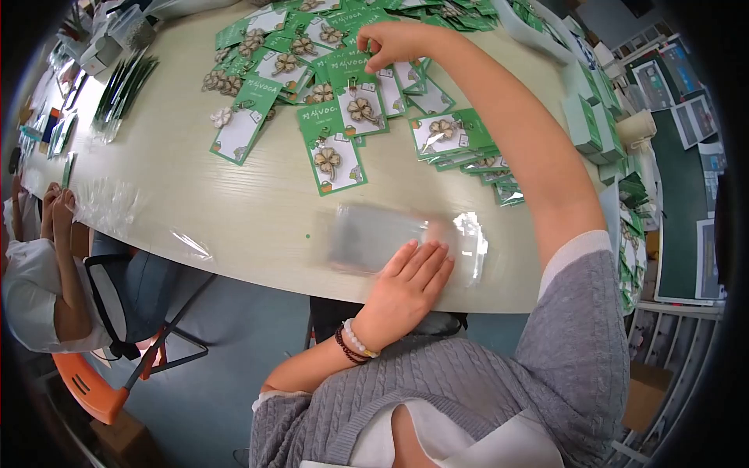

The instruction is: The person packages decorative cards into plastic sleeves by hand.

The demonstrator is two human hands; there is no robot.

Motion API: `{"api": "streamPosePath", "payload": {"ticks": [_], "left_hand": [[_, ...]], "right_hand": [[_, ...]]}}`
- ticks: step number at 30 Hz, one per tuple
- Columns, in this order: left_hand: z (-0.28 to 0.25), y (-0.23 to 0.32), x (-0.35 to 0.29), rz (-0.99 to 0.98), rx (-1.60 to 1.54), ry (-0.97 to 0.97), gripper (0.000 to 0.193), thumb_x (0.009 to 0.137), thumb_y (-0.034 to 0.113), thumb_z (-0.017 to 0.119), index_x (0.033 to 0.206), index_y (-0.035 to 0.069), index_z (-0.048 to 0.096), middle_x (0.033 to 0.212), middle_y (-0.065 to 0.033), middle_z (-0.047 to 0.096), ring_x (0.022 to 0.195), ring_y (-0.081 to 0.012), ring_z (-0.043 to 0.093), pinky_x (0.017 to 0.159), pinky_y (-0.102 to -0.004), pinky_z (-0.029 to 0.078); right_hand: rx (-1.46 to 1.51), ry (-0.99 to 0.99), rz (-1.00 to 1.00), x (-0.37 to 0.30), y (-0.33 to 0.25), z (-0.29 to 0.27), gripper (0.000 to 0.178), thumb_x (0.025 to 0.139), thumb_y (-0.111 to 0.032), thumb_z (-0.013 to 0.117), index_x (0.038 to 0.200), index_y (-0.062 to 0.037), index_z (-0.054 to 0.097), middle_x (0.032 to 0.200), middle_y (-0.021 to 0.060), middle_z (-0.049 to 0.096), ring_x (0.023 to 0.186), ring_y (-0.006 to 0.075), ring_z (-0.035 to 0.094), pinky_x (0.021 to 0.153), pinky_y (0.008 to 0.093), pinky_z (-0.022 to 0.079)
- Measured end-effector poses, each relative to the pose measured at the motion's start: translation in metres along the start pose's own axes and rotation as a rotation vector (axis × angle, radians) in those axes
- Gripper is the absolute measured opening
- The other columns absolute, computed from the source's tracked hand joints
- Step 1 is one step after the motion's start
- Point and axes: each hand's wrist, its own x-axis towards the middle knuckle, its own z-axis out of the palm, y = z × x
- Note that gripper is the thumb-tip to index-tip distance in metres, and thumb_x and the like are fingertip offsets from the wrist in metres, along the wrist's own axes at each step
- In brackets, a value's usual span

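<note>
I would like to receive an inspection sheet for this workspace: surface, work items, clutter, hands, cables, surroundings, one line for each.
Surface: pale table, glossy with light reflections.
Work items: green-and-white cards with clover charms, heaped toward the far edge; clear plastic bags near the person, blurred.
Clutter: loose clear wrappers at left; fanned packets beyond them.
Hands: left hand lies on the bags, fingers extended; right hand is at the card heap, fingers bent; whether it grips a card is unclear.
Cables: nothing seen.
Surroundings: co-worker's hands at left; orange chair part below; grey floor.
</note>
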Motion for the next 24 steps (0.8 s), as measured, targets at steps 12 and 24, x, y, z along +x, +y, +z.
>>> {"api": "streamPosePath", "payload": {"ticks": [12,24], "left_hand": [[0.003,0.000,0.002,0.002,-0.064,0.054,0.036,0.083,0.011,0.060,0.117,0.002,0.057,0.130,-0.0128,0.053,0.126,-0.0263,0.047,0.108,-0.0447,0.032],[-0.004,0.018,0.023,-0.104,-0.043,0.091,0.036,0.082,0.016,0.063,0.115,0.003,0.058,0.119,-0.0120,0.056,0.109,-0.0280,0.054,0.094,-0.0441,0.041]], "right_hand": [[-0.036,-0.099,0.035,-0.004,-0.006,-0.013,0.039,0.074,-0.031,0.077,0.086,-0.0056,0.049,0.070,0.0043,0.055,0.063,0.0148,0.054,0.054,0.0317,0.042],[0.559,0.070,0.306,-0.227,-0.028,-0.031,0.045,0.095,-0.023,0.049,0.137,-0.0089,0.041,0.061,-0.0012,0.055,0.047,0.0037,0.047,0.044,0.0190,0.037]]}}
